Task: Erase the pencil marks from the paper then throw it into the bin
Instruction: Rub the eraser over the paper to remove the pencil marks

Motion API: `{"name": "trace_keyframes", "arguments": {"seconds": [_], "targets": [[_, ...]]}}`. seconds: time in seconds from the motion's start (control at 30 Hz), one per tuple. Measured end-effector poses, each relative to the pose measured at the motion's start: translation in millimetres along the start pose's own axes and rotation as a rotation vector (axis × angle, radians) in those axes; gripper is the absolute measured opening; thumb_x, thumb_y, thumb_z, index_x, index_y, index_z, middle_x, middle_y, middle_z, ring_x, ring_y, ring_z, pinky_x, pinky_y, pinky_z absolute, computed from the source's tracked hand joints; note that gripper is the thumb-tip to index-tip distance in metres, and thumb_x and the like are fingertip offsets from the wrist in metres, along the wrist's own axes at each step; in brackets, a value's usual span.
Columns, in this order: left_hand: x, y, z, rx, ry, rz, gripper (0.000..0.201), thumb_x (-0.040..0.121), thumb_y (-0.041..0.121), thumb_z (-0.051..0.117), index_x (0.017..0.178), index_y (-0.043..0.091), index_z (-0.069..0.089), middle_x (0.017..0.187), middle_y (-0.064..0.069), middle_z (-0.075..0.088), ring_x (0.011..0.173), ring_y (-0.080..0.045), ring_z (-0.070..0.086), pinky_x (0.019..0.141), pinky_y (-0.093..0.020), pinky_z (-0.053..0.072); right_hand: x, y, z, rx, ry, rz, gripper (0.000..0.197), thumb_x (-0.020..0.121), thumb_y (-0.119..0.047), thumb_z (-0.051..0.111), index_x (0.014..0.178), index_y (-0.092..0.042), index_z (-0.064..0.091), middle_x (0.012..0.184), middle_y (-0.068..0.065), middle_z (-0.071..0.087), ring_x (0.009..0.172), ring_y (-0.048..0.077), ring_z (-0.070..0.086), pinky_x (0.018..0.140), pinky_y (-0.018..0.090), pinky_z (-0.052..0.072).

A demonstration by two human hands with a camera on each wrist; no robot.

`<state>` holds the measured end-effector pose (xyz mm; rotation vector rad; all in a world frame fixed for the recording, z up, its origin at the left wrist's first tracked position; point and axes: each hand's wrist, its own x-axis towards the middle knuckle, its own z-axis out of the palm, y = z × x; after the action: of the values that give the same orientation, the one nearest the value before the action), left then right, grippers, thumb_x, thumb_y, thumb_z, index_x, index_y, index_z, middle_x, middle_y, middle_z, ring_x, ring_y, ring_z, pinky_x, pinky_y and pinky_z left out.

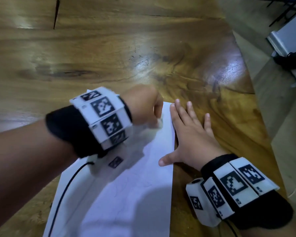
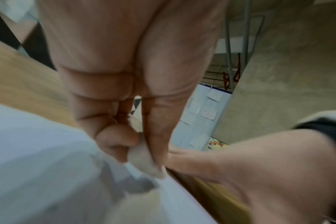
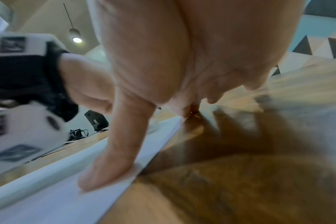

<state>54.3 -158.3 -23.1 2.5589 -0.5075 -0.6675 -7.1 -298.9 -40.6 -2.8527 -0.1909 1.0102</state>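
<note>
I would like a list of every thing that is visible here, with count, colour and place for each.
paper: one, white, flat on the table near its right edge, faint pencil marks in the middle.
eraser: one, pale grey-white, pinched in the left fingertips, touching the paper near its far right edge.
table: one, glossy brown wood, under everything.
metal frame: one, silver, on the floor to the far right.
wrist bands: two, black with white marker blocks, one on each wrist.
left hand: curled around the eraser, above the far part of the paper.
right hand: flat with fingers spread, thumb and index finger on the paper's right edge, the rest on the table.
</note>
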Motion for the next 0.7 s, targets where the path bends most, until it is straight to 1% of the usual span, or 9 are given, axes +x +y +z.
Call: {"name": "trace_keyframes", "arguments": {"seconds": [0.07, 0.17, 0.23, 0.3, 0.4, 0.47, 0.57, 0.63, 0.7], "targets": [[15, 3, -4, -0.053, 0.127, -0.019, 0.009, 0.068, 0.017, 0.072, 0.075, 0.015, 0.068, 0.054, 0.012, 0.048, 0.053, -0.009, 0.045, 0.048, -0.015, 0.032, 0, -1, -1, -0.009, -0.005, 0.007, 0.145, 0.053, -0.069, 0.074, 0.143, -0.024, -0.031, 0.145, -0.012, -0.042, 0.125, 0.008, -0.044, 0.107, 0.051, -0.022], [19, 4, 2, -0.04, 0.183, 0.015, 0.006, 0.072, 0.016, 0.068, 0.077, 0.012, 0.066, 0.055, 0.011, 0.046, 0.055, -0.01, 0.043, 0.047, -0.006, 0.032, 0, -2, -2, -0.008, -0.008, 0.016, 0.146, 0.053, -0.068, 0.075, 0.143, -0.023, -0.031, 0.146, -0.011, -0.042, 0.125, 0.008, -0.044, 0.107, 0.05, -0.022], [7, 3, 9, -0.017, 0.115, 0.061, 0.006, 0.075, 0.018, 0.066, 0.072, 0.015, 0.061, 0.055, 0.011, 0.045, 0.052, -0.006, 0.04, 0.047, -0.004, 0.032, 0, -2, -2, -0.012, -0.004, 0.018, 0.146, 0.052, -0.068, 0.075, 0.143, -0.023, -0.03, 0.147, -0.011, -0.041, 0.128, 0.009, -0.043, 0.107, 0.051, -0.021], [-8, 2, 17, 0.036, -0.018, 0.134, 0.012, 0.075, 0.022, 0.066, 0.068, 0.02, 0.057, 0.055, 0.013, 0.043, 0.052, -0.002, 0.039, 0.047, -0.006, 0.029, 0, -3, -2, -0.018, -0.004, 0.021, 0.146, 0.053, -0.068, 0.075, 0.144, -0.022, -0.029, 0.147, -0.011, -0.04, 0.132, 0.012, -0.04, 0.108, 0.052, -0.02], [-12, 0, 16, 0.082, -0.136, 0.155, 0.009, 0.072, 0.026, 0.07, 0.075, 0.018, 0.066, 0.055, 0.013, 0.046, 0.054, -0.002, 0.042, 0.052, -0.011, 0.031, -1, -4, -3, -0.022, -0.007, 0.025, 0.145, 0.053, -0.067, 0.075, 0.144, -0.022, -0.029, 0.148, -0.01, -0.04, 0.133, 0.014, -0.04, 0.109, 0.053, -0.019], [2, 1, 8, 0.072, -0.075, 0.122, 0.011, 0.072, 0.023, 0.07, 0.08, 0.017, 0.068, 0.055, 0.013, 0.045, 0.051, -0.002, 0.041, 0.048, -0.011, 0.03, -1, -5, -3, -0.028, -0.011, 0.032, 0.145, 0.053, -0.067, 0.075, 0.144, -0.021, -0.029, 0.148, -0.01, -0.04, 0.132, 0.015, -0.041, 0.108, 0.052, -0.02], [25, 7, -1, 0.011, 0.099, 0.087, 0.011, 0.074, 0.018, 0.067, 0.082, 0.012, 0.065, 0.057, 0.013, 0.043, 0.053, -0.005, 0.04, 0.044, -0.009, 0.027, 0, -6, -5, -0.045, -0.027, 0.045, 0.146, 0.053, -0.069, 0.074, 0.143, -0.021, -0.03, 0.147, -0.009, -0.041, 0.131, 0.016, -0.042, 0.109, 0.053, -0.02], [23, 6, 3, 0.02, 0.13, 0.107, 0.006, 0.075, 0.017, 0.065, 0.073, 0.014, 0.06, 0.056, 0.012, 0.041, 0.058, -0.012, 0.042, 0.046, -0.01, 0.025, 0, -7, -5, -0.049, -0.025, 0.047, 0.146, 0.053, -0.069, 0.074, 0.144, -0.021, -0.029, 0.147, -0.008, -0.041, 0.132, 0.017, -0.042, 0.109, 0.053, -0.02], [3, 1, 14, 0.032, 0.103, 0.174, 0.022, 0.075, 0.017, 0.063, 0.06, 0.021, 0.047, 0.053, 0.011, 0.038, 0.055, -0.011, 0.038, 0.046, -0.009, 0.025, -1, -6, -4, -0.041, -0.014, 0.042, 0.145, 0.053, -0.068, 0.074, 0.144, -0.02, -0.028, 0.148, -0.008, -0.04, 0.133, 0.017, -0.041, 0.109, 0.053, -0.02]]}}
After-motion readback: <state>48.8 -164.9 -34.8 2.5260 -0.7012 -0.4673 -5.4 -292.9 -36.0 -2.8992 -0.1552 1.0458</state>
